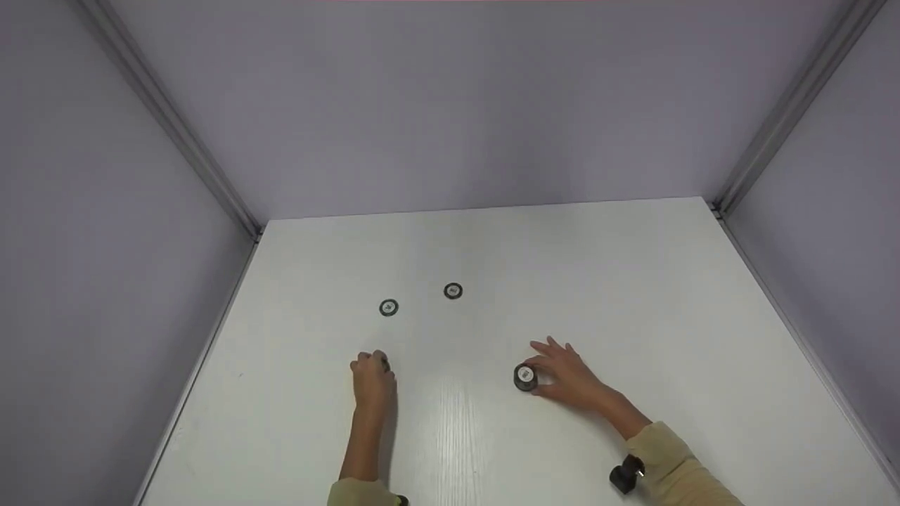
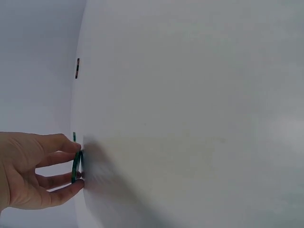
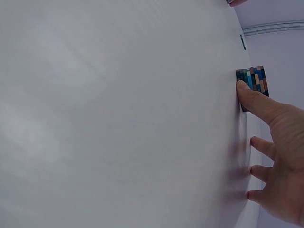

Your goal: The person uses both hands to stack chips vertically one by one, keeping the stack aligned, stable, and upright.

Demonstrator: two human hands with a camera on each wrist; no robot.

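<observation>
Left hand [image 1: 373, 379] pinches one chip [image 2: 75, 166] on the bench [image 1: 633, 281] – left of the chip stack [image 1: 525, 377]. Right hand [image 1: 569, 376], fingers relaxed, thumb touching stack. Two loose chips [image 1: 388, 308] beyond it, apart.

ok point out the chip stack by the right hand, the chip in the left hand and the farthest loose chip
chip stack [image 1: 524, 377], head view, top face of the stack
chip in the left hand [image 2: 74, 166], left wrist view, its green edge
farthest loose chip [image 1: 453, 291], head view, centre label

Two chips [image 1: 388, 308] beyond the stack [image 1: 525, 377]
</observation>
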